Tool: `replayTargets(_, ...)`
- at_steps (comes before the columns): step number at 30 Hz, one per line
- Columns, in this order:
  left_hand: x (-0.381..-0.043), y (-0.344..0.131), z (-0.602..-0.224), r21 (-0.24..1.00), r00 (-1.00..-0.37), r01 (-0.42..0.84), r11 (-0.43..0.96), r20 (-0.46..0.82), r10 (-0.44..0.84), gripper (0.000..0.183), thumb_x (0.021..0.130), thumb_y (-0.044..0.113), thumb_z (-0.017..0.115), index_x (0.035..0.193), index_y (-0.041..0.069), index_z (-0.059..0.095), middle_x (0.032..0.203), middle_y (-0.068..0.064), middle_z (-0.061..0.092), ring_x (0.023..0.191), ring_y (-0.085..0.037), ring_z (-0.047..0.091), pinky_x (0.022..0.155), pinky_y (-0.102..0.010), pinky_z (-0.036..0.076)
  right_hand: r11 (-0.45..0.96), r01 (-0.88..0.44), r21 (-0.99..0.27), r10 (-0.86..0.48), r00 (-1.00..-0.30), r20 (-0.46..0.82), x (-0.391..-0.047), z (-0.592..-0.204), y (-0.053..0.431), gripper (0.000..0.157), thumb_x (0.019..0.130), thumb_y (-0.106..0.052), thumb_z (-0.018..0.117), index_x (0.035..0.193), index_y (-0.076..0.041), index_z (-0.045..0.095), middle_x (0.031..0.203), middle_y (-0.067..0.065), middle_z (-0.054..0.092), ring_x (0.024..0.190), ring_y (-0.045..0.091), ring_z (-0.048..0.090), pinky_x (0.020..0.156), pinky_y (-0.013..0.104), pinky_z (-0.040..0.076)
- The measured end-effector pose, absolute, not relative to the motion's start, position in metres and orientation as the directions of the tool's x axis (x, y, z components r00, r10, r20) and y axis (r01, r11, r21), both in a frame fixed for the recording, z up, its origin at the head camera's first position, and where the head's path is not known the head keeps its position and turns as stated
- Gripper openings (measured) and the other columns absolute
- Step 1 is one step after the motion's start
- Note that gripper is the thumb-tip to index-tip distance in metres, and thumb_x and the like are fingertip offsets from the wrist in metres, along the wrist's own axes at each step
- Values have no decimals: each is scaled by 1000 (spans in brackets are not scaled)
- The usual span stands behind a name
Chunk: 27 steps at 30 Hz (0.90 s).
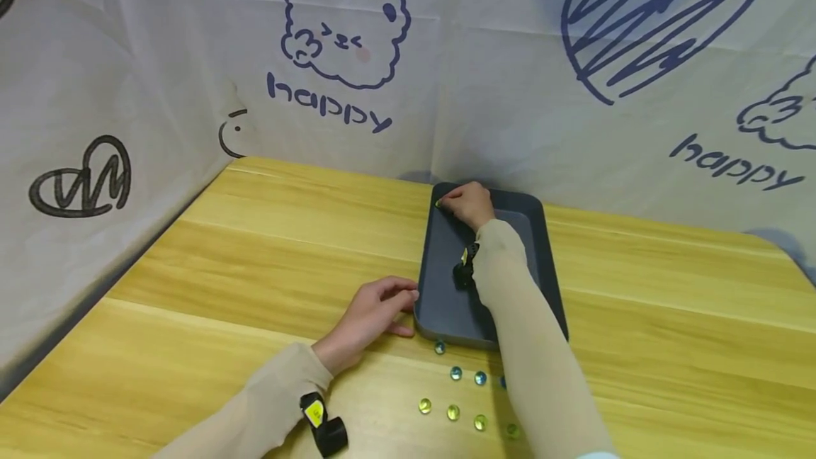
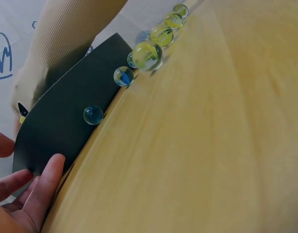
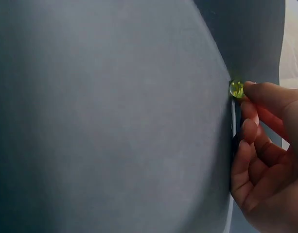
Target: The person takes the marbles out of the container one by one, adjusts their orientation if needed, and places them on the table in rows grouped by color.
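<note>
A dark grey rectangular tray (image 1: pixel 446 296) lies on the wooden table. Inside its far left corner my right hand (image 1: pixel 470 204) pinches a yellow-green glass marble (image 3: pixel 237 89) between thumb and fingers, low against the tray's wall. My left hand (image 1: pixel 376 314) rests at the near part of the tray's left side, with its fingertips (image 2: pixel 54 165) at the outer wall. In front of the tray's near edge sit several blue marbles (image 1: pixel 480 378), and closer to me a row of several yellow-green marbles (image 1: pixel 453 412). My right forearm covers part of both groups.
The wooden table (image 1: pixel 268 253) stretches out on both sides of the tray. White cloth (image 1: pixel 484 91) with drawings hangs right behind the tray and along the left side. A black wrist camera (image 1: pixel 328 434) is strapped to my left sleeve.
</note>
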<state>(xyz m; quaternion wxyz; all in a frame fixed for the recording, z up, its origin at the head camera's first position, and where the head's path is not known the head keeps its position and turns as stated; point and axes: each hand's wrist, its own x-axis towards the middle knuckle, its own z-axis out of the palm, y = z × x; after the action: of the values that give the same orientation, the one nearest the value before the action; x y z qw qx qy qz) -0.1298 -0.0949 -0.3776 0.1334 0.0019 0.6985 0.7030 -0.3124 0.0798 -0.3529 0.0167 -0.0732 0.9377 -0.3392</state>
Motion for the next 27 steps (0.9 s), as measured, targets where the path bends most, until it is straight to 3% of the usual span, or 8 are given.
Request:
replayTargets(8,-129,-93,-376,984,-965,-179,20,-179,192,33,97,11,54,123,-8,58,110,-18,62,93,-23,62,66,-35,61,778,-116,-617,-185,-982,-49,-313,-350,81,24,92,-22,67,106,-4,75,103,13,71,90,26,64,80,36,54)
replayTargets(14,-129,-91,-376,983,-964,-183,22,-184,190,33,96,11,54,123,-7,58,110,-17,62,93,-23,62,67,-35,61,788,-163,-594,-228,-973,-35,-313,-346,85,26,92,-21,66,106,-2,74,100,14,71,86,26,66,79,36,56)
replayTargets(20,-130,-91,-376,983,-966,-182,30,-184,182,32,96,12,54,122,-5,60,109,-17,62,94,-23,62,66,-35,61,768,-161,-619,-269,-959,-84,-311,-331,92,26,94,-21,63,107,-1,73,90,14,71,77,24,66,73,36,57)
replayTargets(27,-130,-92,-377,983,-967,-185,11,-184,177,31,95,10,54,122,-7,60,108,-18,62,91,-23,63,67,-36,61,667,-188,-721,-346,-935,-76,-307,-299,105,31,97,-22,60,113,3,68,96,21,66,85,33,62,81,46,55)
